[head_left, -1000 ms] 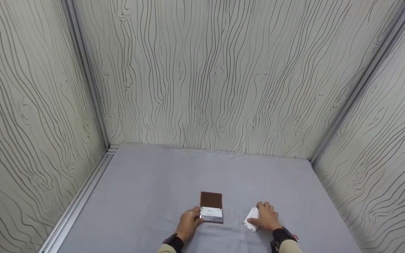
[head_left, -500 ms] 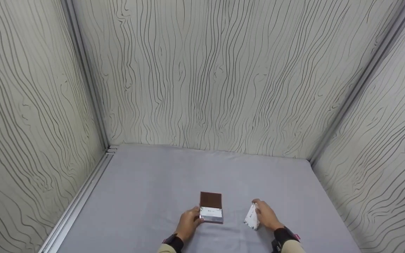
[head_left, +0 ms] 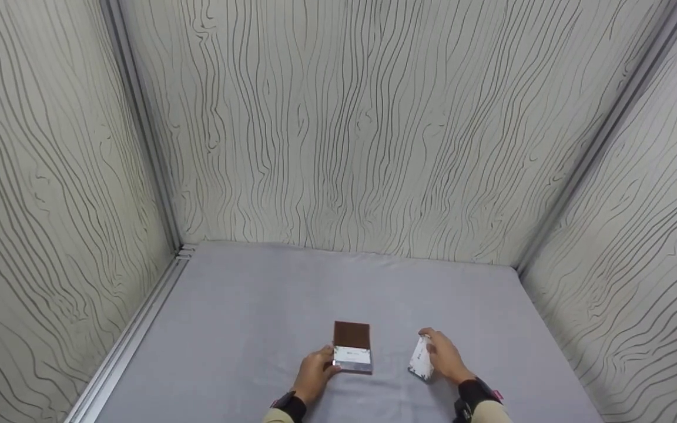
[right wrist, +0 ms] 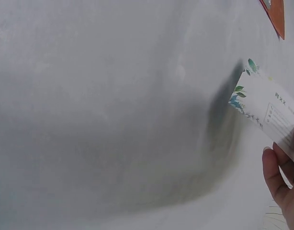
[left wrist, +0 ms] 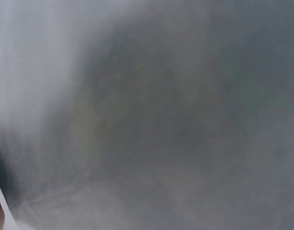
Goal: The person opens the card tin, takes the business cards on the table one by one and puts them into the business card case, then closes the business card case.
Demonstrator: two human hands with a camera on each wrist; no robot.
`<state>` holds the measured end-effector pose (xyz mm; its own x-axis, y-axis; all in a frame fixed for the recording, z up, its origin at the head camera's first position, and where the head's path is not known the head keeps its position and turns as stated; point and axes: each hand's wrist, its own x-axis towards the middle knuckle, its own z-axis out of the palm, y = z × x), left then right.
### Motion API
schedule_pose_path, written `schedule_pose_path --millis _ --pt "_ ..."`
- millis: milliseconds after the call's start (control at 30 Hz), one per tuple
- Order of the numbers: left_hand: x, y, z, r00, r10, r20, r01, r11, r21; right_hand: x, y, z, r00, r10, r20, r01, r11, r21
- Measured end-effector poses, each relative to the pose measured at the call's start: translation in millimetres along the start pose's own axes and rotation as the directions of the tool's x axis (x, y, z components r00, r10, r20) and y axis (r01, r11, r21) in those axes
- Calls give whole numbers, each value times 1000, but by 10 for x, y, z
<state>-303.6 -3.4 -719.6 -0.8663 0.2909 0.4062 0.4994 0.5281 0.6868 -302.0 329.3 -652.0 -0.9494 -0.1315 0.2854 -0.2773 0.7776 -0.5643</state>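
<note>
A card case (head_left: 351, 333) lies unfolded on the cloth in the head view, brown at its far half. White business cards (head_left: 352, 355) with print sit in its near half. My left hand (head_left: 313, 371) grips the case by its left edge, thumb at the near corner. To the right, my right hand (head_left: 447, 357) pinches a white business card (head_left: 421, 357) by its far end, tilted, near end down. In the right wrist view this card (right wrist: 264, 98) shows green and blue leaf prints; whether it is one card or a stack, I cannot tell. The left wrist view shows mostly blurred cloth.
Grey cloth (head_left: 268, 294) covers the table. Wood-grain patterned panels (head_left: 338, 129) enclose it at the back and both sides. A metal rail (head_left: 130, 338) runs along the left edge.
My right hand has raised the card from lying nearly flat to a tilt and shifted its grasp to the far end. The left hand and the case stay in place.
</note>
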Motion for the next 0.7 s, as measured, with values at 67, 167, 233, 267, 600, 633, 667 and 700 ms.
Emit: schedule_pose_path --millis 67,167,233,267,600,633,667,700 --pt "2 -1 0 1000 -6 2 6 1000 -6 13 -14 5 1000 -13 -8 13 1000 19" --pt "1 -2 -3 1000 -13 5 14 1000 -13 38 -31 35 1000 -27 -13 28 999 42" --pt "-1 -6 -3 1000 -14 5 14 1000 -20 58 -50 69 999 -34 -17 35 998 55" --pt "-2 -4 -5 1000 -9 3 9 1000 -23 69 -69 84 999 -35 -20 36 997 62" --pt "-6 7 3 1000 14 -18 -13 999 47 184 -297 241 997 -50 -50 57 987 152" --pt "-3 5 5 1000 12 -16 -11 999 52 190 -314 257 997 -52 -53 59 986 153" --pt "-1 2 6 1000 9 -15 -8 998 55 195 -329 270 997 -58 -56 66 986 155" --pt "0 0 8 1000 10 -15 -9 998 58 200 -345 283 996 -65 -60 74 985 156"
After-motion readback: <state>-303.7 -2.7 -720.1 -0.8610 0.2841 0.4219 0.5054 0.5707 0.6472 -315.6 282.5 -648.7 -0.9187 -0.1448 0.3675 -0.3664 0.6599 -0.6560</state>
